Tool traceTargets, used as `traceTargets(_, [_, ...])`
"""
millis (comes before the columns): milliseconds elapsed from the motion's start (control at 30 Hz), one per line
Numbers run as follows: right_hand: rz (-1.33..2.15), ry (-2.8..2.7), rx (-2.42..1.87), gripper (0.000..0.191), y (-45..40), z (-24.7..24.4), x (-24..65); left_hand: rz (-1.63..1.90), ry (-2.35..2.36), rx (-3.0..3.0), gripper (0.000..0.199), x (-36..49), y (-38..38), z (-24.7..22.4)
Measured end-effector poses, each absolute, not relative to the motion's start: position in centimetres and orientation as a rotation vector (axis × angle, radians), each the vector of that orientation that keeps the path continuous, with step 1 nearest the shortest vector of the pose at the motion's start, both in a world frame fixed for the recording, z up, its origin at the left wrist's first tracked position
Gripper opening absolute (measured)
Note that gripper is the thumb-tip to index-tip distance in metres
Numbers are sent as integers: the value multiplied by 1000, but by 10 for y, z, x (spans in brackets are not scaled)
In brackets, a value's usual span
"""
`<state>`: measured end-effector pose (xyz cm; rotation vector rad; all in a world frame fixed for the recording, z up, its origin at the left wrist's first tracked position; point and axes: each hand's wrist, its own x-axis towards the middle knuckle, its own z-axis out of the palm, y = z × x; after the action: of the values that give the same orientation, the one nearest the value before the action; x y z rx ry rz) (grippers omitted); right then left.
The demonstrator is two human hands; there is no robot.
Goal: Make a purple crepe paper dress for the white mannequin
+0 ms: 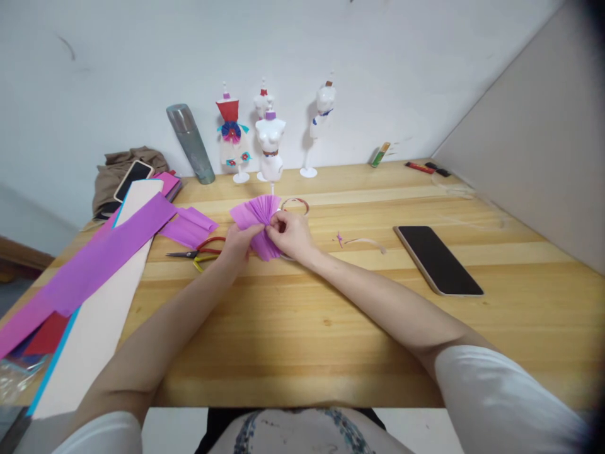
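Note:
A pleated piece of purple crepe paper [258, 212] is spread like a fan between both hands, gathered at its middle. My left hand [239, 243] is closed on its left lower side, thumb pointing to the gather. On the right side, my right hand [290, 234] pinches the gathered folds. Just behind the paper stands a white mannequin [271, 139] with a purple neck band and a brown waist band. Scissors [196, 253] with red and yellow handles lie left of my left hand. A ring-shaped roll [297, 203] is partly hidden behind my right hand.
Purple strips [104, 255] and a white strip [111, 302] cover the left side. A bottle [191, 144], a dressed mannequin [230, 132] and another mannequin [325, 104] stand at the back. A phone [438, 260] lies right; small scraps [339, 239] lie nearer.

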<state>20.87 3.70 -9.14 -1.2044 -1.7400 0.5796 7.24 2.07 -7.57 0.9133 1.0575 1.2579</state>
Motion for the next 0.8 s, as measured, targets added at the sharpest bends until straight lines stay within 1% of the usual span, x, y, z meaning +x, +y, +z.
traceTargets(167, [610, -1629, -1226, 15, 40, -87, 211, 1203, 954, 931, 18, 73, 21, -75])
traceTargets(333, [673, -1515, -1237, 15, 44, -85, 211, 1276, 987, 936, 22, 72, 22, -76])
traceTargets(500, [682, -1524, -1238, 16, 43, -84, 211, 1332, 1091, 960, 22, 72, 20, -75])
traceTargets(800, [661, -1604, -1238, 18, 39, -82, 209, 1313, 993, 1013, 19, 76, 17, -72])
